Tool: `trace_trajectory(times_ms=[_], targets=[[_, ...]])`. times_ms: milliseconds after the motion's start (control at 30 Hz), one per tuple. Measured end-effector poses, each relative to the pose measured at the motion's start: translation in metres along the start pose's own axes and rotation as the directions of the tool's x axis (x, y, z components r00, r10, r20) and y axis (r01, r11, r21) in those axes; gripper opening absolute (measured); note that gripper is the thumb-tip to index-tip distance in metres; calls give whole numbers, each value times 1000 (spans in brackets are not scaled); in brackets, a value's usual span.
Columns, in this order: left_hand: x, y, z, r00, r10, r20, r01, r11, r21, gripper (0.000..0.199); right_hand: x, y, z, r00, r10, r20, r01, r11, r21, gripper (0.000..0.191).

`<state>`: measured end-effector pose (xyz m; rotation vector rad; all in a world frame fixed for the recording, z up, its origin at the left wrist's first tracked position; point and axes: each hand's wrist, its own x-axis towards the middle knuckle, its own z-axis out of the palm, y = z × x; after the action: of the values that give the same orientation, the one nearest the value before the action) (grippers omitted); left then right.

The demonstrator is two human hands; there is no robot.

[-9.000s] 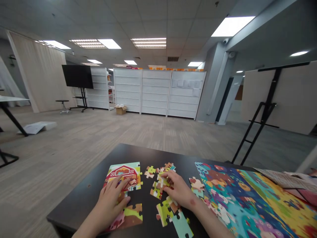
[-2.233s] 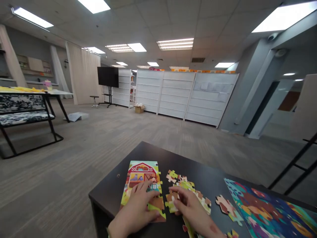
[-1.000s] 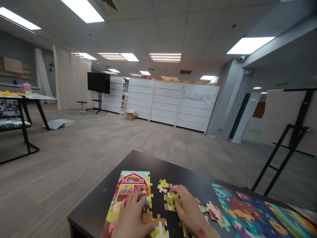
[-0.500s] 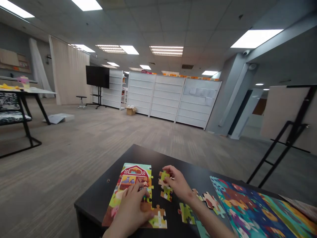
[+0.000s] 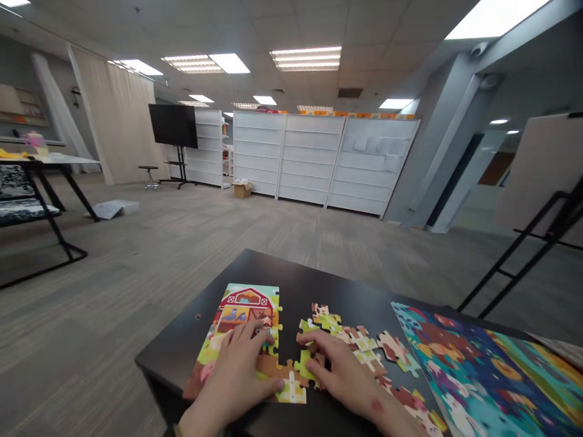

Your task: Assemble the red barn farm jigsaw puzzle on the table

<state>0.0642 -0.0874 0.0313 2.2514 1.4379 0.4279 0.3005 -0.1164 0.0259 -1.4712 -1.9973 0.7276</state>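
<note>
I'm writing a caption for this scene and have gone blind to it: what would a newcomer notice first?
Probably the bright jigsaw section with a red barn, lying under the left hand on the glossy black table. Next, the loose multicoloured cardboard pieces around the right hand, and the flat, deep-blue and yellow illustrated sheet at the table's right. Beyond, a large black screen stands out before pale shelving.

Cool ceiling panels (image 5: 305, 59) light the room moderately, leaving faint glare along the bench's far edge (image 5: 291, 265), soft blur and wide-angle stretching.
</note>
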Motion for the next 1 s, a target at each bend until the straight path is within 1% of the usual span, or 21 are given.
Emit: trace_trajectory(times_ms=[200, 367, 467, 533, 633, 700, 767, 867, 933, 1000], targets=[[3, -5, 5, 1000, 24, -14, -24, 1000, 6, 51, 0, 3, 5, 1000, -18, -22, 19, 999, 35, 34], [3, -4, 5, 999, 33, -19, -33, 999, 11, 50, -1, 2, 6, 995, -85, -44, 87, 996, 27, 36], [1, -1, 3, 1000, 17, 0, -17, 1000, 21, 49, 0, 1, 4, 996, -63, -62, 66, 997, 48, 33], [0, 2, 2, 1000, 6, 19, -7, 1000, 30, 49, 2, 3, 4, 995, -2, -102, 17, 989, 149, 30], [-1, 6, 2, 999, 1, 40, -2, 999, 36, 51, 8, 9, 9, 986, 88, -142, -30, 930, 367, 35], [-2, 8, 3, 999, 7, 40, -8, 999, 34, 53, 12, 10, 15, 986, 99, -136, -35, 910, 413, 36], [-2, 10, 3, 999, 10, 43, -12, 999, 35, 55, 16, 8, 20, 988, 86, -127, -36, 934, 357, 34], [-3, 12, 3, 998, -1, 57, -2, 999, 40, 59, 20, -2, 24, 992, 28, -125, -7, 987, 164, 23], [-3, 13, 4, 998, -4, 62, 1, 999, 39, 59, 21, -6, 25, 992, -30, -123, 34, 999, 35, 17], [-3, 13, 5, 998, -3, 61, 1, 999, 33, 59, 21, -8, 26, 990, -82, -115, 79, 996, -28, 14]])
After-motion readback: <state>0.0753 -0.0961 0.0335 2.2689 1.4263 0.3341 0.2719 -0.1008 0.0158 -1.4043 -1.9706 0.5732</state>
